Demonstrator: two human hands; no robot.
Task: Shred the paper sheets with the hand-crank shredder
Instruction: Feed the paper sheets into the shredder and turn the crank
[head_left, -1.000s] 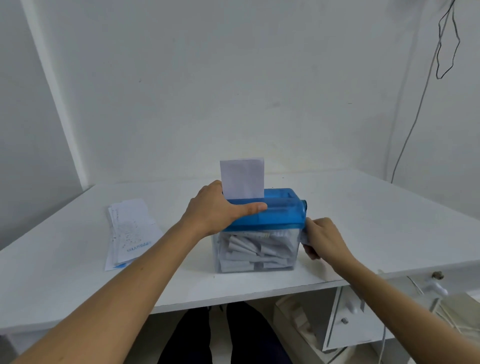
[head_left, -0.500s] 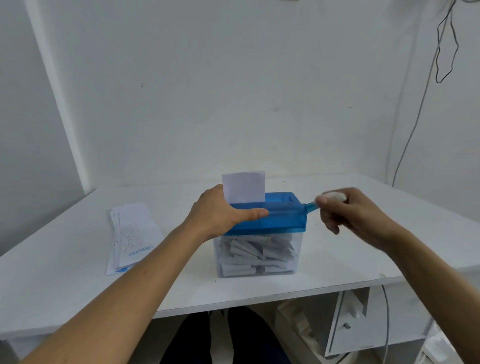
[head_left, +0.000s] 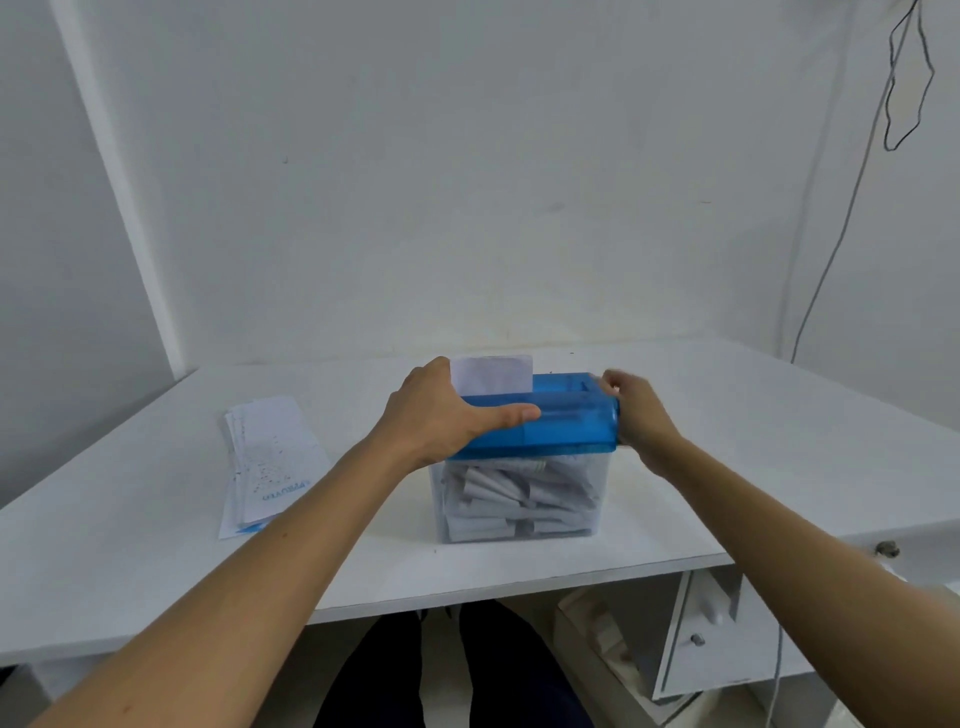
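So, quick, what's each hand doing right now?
Left hand: holding the shredder by its blue top.
Right hand: curled round the crank, which it hides; blurred.

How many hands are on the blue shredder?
2. The left hand grips the blue shredder lid beside the upright sheet. The right hand is at the lid's right end, blurred, so what it holds is unclear.

A white table (head_left: 779, 447) fills the room's corner. Near its front edge stands the shredder (head_left: 522, 499), a clear bin packed with paper strips under a blue top. Apart to its left, a stack of printed paper sheets (head_left: 270, 460) lies flat on the tabletop
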